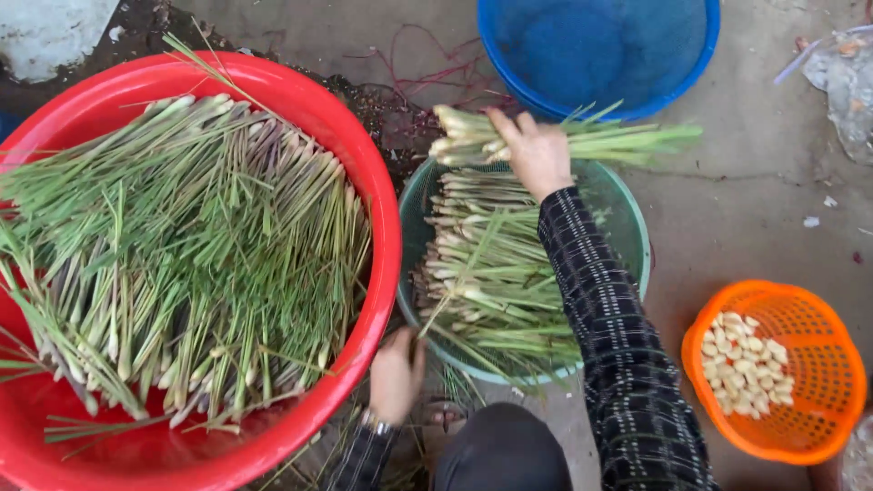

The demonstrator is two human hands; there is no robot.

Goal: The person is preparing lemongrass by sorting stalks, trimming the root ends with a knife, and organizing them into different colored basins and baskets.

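Hands: right hand (538, 153) was closed around a bundle of trimmed pale-green lemongrass stalks (582, 141), held level over the far rim of the round teal plastic basin (638, 238); left hand (396, 375) lay low at that basin's near rim, fingers curled on the ends of a stalk or two there, though I could not tell how firmly.
Held stalks: white root ends pointed left, green tops right, the bundle lifted just above the rest.
Teal basin: already stacked with trimmed lemongrass (491, 273), root ends all to the left.
Red tub: a big round red plastic tub (373, 195) sat just beside it, heaped with longer, leafier lemongrass (182, 255).
Other things: a blue plastic tub (600, 55) beyond the bundle; an orange mesh plastic basket (823, 359) of peeled garlic cloves (747, 364) stood well apart on the concrete floor (746, 191).
Step, as I judged it: laying a gathered handful onto the teal stack.
Next move called for: lowering the bundle flat, root ends lined up with those below, then loosening the grip.
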